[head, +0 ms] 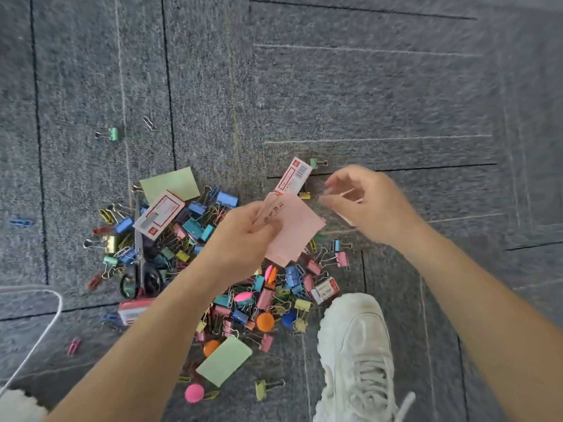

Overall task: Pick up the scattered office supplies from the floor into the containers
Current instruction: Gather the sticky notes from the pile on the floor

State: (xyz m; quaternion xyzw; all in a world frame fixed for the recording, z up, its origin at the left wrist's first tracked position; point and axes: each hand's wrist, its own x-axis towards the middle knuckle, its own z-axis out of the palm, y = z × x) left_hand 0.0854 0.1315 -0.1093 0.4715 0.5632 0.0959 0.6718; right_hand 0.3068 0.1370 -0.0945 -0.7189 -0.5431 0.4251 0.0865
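My left hand [243, 236] grips a pink sticky-note pad [295, 229] above a heap of coloured binder clips [195, 226] on the grey carpet. My right hand [371, 205] hovers just right of the pad, blurred, with its fingers curled; a sliver of pink paper [344, 219] shows under it. A red-and-white staple box [294, 176] lies just beyond the pad. Another staple box [160, 217], scissors [140, 269], two green note pads [170, 184] [224, 359] and round magnets [265, 321] lie in the heap. No container is in view.
My white shoe [356, 354] stands on the carpet right of the heap. A white cord [45, 327] curves across the lower left. Stray clips lie apart: a green one [112, 134], a blue paper clip [21, 221], a yellow one [262, 389].
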